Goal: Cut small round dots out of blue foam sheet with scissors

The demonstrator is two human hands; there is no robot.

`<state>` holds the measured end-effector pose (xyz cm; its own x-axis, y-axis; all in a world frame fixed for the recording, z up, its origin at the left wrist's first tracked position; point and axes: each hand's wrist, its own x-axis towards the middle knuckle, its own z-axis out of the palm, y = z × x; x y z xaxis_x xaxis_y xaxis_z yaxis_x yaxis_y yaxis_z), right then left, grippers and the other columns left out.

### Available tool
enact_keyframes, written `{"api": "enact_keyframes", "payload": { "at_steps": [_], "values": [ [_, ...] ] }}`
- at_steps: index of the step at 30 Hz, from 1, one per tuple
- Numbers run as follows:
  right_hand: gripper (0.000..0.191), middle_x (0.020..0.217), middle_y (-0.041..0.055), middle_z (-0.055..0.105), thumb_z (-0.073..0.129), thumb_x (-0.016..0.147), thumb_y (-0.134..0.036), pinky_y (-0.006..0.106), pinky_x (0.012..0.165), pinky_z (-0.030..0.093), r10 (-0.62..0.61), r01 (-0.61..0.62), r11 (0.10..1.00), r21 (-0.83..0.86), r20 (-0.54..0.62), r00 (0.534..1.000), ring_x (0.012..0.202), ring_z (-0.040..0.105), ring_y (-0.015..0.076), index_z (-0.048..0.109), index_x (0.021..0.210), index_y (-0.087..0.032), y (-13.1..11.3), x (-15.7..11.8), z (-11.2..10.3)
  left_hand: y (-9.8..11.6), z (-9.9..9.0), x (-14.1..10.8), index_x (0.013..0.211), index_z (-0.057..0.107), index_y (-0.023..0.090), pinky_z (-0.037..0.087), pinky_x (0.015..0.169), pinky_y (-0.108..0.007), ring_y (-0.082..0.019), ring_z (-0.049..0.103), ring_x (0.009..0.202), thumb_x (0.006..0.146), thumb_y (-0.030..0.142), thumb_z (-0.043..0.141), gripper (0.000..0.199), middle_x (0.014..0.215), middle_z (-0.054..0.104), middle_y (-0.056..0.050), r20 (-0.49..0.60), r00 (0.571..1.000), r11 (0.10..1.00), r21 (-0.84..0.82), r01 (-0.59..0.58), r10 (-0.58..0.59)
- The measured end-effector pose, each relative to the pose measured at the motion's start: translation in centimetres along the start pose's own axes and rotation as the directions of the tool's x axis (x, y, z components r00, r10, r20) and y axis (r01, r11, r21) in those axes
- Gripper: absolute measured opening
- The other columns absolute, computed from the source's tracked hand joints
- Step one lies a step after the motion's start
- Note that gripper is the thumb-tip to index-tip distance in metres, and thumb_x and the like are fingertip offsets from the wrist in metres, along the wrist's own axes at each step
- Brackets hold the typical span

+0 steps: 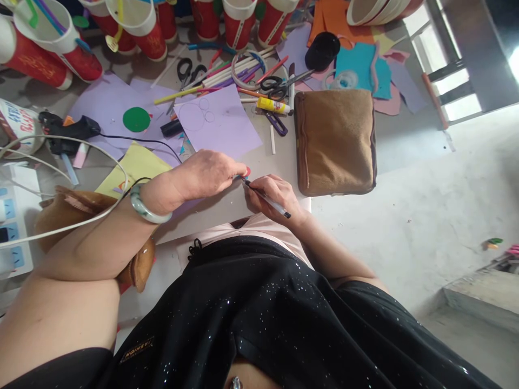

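While the left hand (206, 174) pinches a red piece (248, 172), the right hand (271, 195) pinches a pen (279, 207) slanting toward those fingertips.

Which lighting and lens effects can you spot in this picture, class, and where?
Head view: washed-out glare at the upper right edge; pale sheen on the table beside the brown bag; bright glints on the black top; wide-angle stretch, with the left-hand paper cups leaning outward; lettering on the cups too soft to read.

Red cups (151, 40) stand far left, a brown zippered pouch (336, 143) lies right, a white power strip (25, 201) left
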<state>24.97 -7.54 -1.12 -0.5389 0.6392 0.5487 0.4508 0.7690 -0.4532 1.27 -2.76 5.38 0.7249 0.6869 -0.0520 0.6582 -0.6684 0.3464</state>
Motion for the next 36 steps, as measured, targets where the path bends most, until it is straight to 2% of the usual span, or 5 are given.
{"api": "enact_keyframes", "payload": {
  "at_steps": [9,15,21,31,36],
  "values": [
    [0.016,0.08,-0.003,0.068,0.061,0.102,-0.015,0.03,0.068,0.055,0.005,-0.004,0.999,0.032,-0.017,1.0,0.064,0.061,0.0136,0.054,0.11,-0.026,0.0,-0.1,-0.2,0.0,-0.1,0.0,0.122,0.081,0.029,0.049,0.072,-0.028,-0.018,0.076,0.085,0.101,0.023,0.054,0.034,0.097,0.084,-0.002,0.012,1.0,1.0,0.005,0.009,-0.009],
    [0.005,0.077,-0.0024,0.067,0.059,0.105,-0.024,0.029,0.064,0.053,0.128,-0.127,0.992,0.024,-0.014,0.992,0.065,0.06,0.0139,0.056,0.101,-0.026,-0.1,-0.5,-0.1,0.2,-0.1,-0.1,0.12,0.081,0.028,0.049,0.071,-0.028,-0.017,0.076,0.082,0.102,0.024,0.055,0.032,0.093,0.084,-0.003,-0.001,1.0,1.0,-0.005,0.018,-0.018],
    [0.01,0.08,0.0009,0.072,0.06,0.103,-0.032,0.029,0.065,0.054,0.306,-0.309,0.948,0.076,0.046,0.951,0.066,0.063,0.0135,0.058,0.098,-0.025,-0.3,-0.5,-0.4,0.2,-0.3,-0.1,0.123,0.08,0.028,0.049,0.07,-0.028,-0.017,0.075,0.081,0.102,0.023,0.054,0.034,0.094,0.084,-0.003,0.02,1.0,1.0,-0.001,0.002,-0.002],
    [0.007,0.076,-0.0017,0.07,0.062,0.097,-0.03,0.028,0.064,0.053,0.422,-0.427,0.893,0.14,0.068,0.904,0.062,0.061,0.0129,0.059,0.095,-0.024,-0.9,0.2,-1.5,0.2,-0.3,-0.2,0.13,0.078,0.029,0.05,0.075,-0.029,-0.019,0.076,0.087,0.103,0.022,0.054,0.037,0.102,0.084,-0.003,0.048,0.998,0.999,-0.002,0.038,-0.038],
    [0.01,0.07,-0.0031,0.067,0.064,0.096,-0.03,0.027,0.059,0.05,0.445,-0.443,0.884,0.149,0.023,0.895,0.057,0.057,0.0118,0.058,0.09,-0.025,-0.7,0.6,-1.5,0.3,-0.4,-0.1,0.13,0.078,0.03,0.049,0.075,-0.029,-0.019,0.076,0.086,0.104,0.024,0.055,0.036,0.101,0.084,-0.003,0.065,0.996,0.998,-0.023,0.058,-0.056]
  ]
}}
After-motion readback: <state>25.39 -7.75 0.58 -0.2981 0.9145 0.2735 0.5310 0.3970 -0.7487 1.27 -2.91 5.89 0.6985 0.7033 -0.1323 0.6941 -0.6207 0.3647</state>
